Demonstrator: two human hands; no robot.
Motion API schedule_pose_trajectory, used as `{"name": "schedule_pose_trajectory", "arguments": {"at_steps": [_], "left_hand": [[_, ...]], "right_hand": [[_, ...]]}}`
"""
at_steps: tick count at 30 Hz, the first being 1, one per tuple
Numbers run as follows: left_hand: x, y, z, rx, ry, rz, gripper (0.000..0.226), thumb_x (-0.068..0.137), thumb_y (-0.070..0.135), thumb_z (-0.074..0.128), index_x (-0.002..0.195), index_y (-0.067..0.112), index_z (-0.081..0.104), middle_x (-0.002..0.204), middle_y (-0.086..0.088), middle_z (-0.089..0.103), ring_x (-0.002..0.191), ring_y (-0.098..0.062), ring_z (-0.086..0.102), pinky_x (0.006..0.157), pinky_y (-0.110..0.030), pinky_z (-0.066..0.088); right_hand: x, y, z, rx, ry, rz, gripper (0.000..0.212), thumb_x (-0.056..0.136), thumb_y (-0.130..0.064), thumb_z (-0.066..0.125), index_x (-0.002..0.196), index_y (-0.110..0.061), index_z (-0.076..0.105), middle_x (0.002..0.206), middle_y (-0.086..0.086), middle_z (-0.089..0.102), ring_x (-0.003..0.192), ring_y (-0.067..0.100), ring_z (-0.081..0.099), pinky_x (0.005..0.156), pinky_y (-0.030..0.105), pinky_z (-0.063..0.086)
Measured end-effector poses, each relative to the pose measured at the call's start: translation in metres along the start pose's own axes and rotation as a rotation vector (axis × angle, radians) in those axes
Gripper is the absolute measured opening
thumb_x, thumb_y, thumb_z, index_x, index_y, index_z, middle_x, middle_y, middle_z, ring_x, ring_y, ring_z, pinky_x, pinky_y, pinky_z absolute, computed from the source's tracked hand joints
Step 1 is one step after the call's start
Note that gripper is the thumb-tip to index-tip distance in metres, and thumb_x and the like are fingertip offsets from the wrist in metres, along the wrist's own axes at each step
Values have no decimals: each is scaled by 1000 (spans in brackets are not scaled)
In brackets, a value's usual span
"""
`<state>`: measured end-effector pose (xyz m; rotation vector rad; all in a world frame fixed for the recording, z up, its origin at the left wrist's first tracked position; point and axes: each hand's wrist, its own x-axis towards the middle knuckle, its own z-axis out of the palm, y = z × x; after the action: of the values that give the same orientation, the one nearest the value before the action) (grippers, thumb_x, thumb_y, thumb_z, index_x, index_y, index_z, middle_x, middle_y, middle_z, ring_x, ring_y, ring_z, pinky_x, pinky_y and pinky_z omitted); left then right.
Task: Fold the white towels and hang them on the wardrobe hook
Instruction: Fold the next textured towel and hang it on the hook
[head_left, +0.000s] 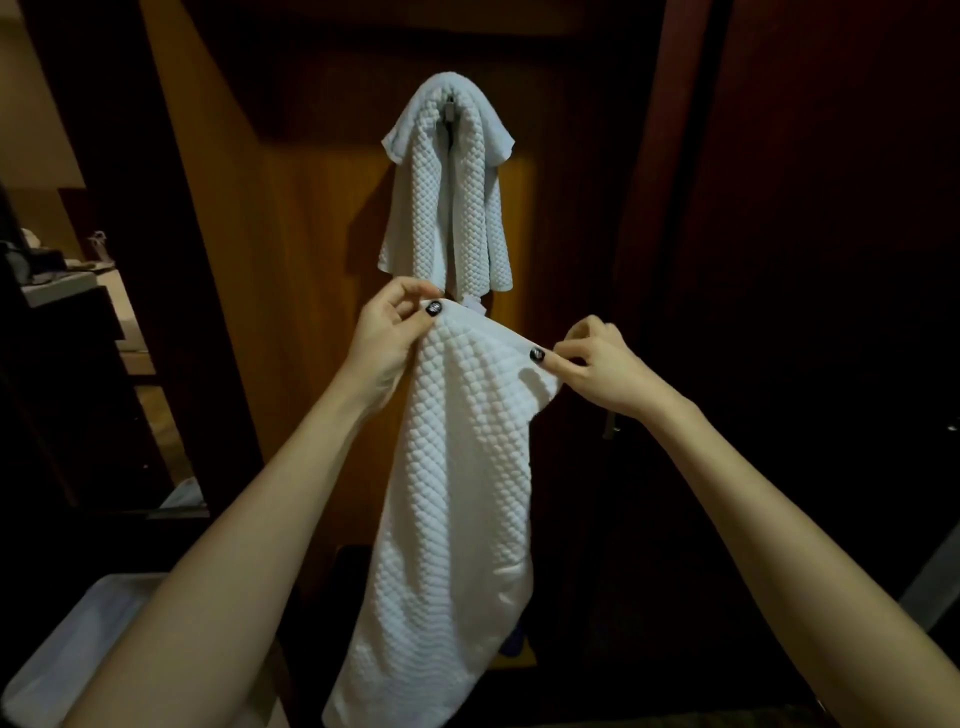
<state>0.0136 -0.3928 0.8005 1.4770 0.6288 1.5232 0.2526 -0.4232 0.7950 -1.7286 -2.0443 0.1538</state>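
Both hands pinch the top edge of a white towel (467, 467). The left hand (387, 338) holds the upper left corner between thumb and forefinger. The right hand (597, 364) nips the same edge further right and a little lower, so the edge slopes down to the right. Below the hands the towel hangs free in a long, narrow fall, and its lower end runs out past the bottom of the view beside the left forearm.

A second white towel (447, 208) is draped over the hook (449, 106), high on the lit wooden back panel (311, 270) of the wardrobe. Its two halves hang side by side with a narrow slit between them, and their lower edges end just above the left hand. Plain wood shows on either side of this hung towel, more of it on the left.

A dark door (779, 234) stands close on the right, just beyond the right hand. At the left, a shelf edge (67, 283) carries dim clutter too dark to name. A pale bin (57, 654) sits in the lower left corner, under the left forearm.
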Motion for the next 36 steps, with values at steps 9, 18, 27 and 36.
{"name": "schedule_pose_trajectory", "arguments": {"at_steps": [9, 18, 27, 36], "left_hand": [[11, 1, -36, 174, 110, 27, 17, 92, 4, 56, 96, 20, 60, 97, -2, 66, 89, -13, 63, 74, -23, 51], [6, -10, -78, 553, 269, 72, 13, 91, 6, 60, 101, 12, 64, 108, -5, 66, 103, -9, 61, 80, -12, 49], [-4, -29, -66, 615, 186, 105, 16, 85, 1, 64, 90, 15, 64, 91, 9, 67, 89, 4, 63, 75, -9, 48], [-15, -72, -27, 708, 262, -64, 9, 83, 7, 68, 91, 10, 66, 89, -4, 70, 80, -13, 66, 62, -19, 48]], "right_hand": [[-11, 14, 18, 247, -74, 15, 27, 83, -41, 73, 73, -17, 65, 87, 4, 59, 73, 3, 50, 61, 21, 36], [-3, 2, 4, 468, 146, -102, 32, 86, -26, 71, 69, -6, 53, 68, 1, 54, 63, 8, 48, 60, 28, 37], [11, 8, -11, 66, 298, -59, 17, 94, -26, 60, 80, -18, 57, 71, -8, 55, 64, 12, 52, 54, 31, 34], [-8, 11, 30, 383, 105, 53, 40, 87, -4, 54, 121, -23, 64, 102, -3, 68, 71, 9, 66, 57, 19, 50]]}}
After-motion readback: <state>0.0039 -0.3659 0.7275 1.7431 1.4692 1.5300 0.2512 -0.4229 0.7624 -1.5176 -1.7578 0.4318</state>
